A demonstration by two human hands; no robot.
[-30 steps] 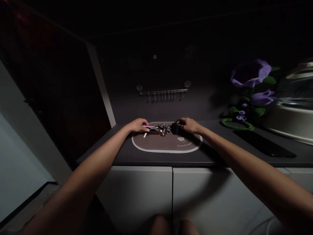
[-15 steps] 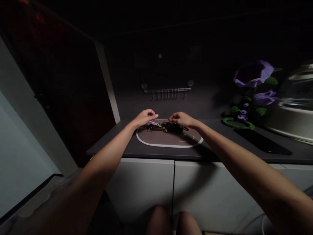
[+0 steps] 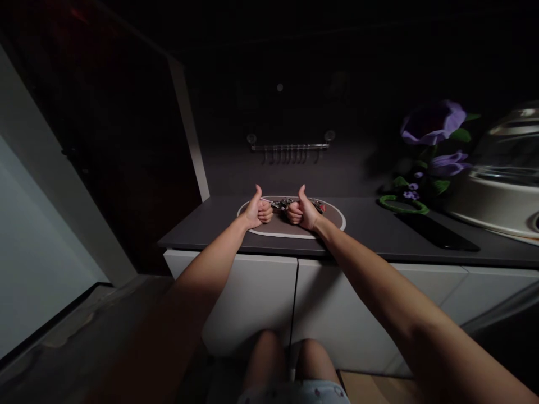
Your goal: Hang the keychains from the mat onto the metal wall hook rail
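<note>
Both hands are raised in front of the oval mat, thumbs pointing up. My left hand (image 3: 259,210) is closed in a fist with its thumb upright, and nothing shows in its fingers. In the same pose, my right hand (image 3: 302,210) is curled shut, also holding nothing visible. On the brown mat (image 3: 281,227) with its white border, a bunch of keys (image 3: 283,204) lies behind and between the two fists. The right hand covers part of the bunch, and a small reddish piece shows to its right.
A dark counter (image 3: 202,227) runs above white cabinet doors (image 3: 252,297). On the wall hangs a rail with hooks (image 3: 290,148). To the right are purple flowers (image 3: 435,126) with a green ring base, a flat black phone-like slab (image 3: 440,233) and a pale domed appliance (image 3: 497,196).
My hands have let go of the keys, drawn back towards me and closed into fists with thumbs raised. The keys now rest on the mat. The view has shifted slightly.
</note>
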